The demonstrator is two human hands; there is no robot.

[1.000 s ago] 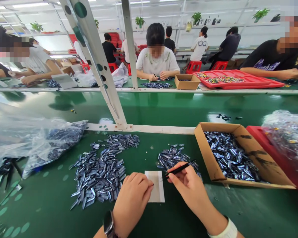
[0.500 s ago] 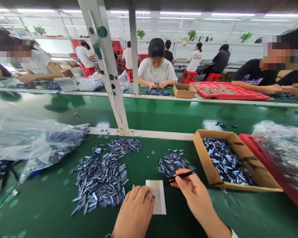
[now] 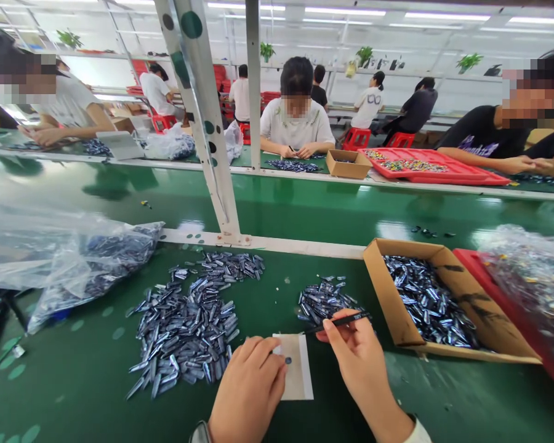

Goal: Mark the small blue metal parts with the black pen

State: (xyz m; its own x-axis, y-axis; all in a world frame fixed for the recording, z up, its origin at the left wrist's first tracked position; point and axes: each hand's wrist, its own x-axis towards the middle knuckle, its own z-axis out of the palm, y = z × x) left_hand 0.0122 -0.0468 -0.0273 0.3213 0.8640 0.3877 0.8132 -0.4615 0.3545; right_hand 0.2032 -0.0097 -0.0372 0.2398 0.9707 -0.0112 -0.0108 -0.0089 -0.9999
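Note:
My left hand lies over the left part of a beige sheet with a white strip along its right edge. Its fingers are curled and pinched together. From the fingertips pokes the end of a small dark blue plastic piece; the rest is hidden. Black tweezers are held between the thumb and fingers of my right hand, their tips pointing left at the sheet's upper right corner. Just behind them sits a small pile of glossy blue-grey plastic pieces. A larger pile of like pieces spreads to the left.
At right stands a cardboard box of the same pieces, beside a red tray under a plastic bag. A clear bag of pieces lies at left. A white post rises from the table's far rail. Several people work across the bench.
The view has tilted slightly. The piece at my left fingertips shows less, only its end now. My right hand has shifted a little and the tweezers' angle has changed slightly.

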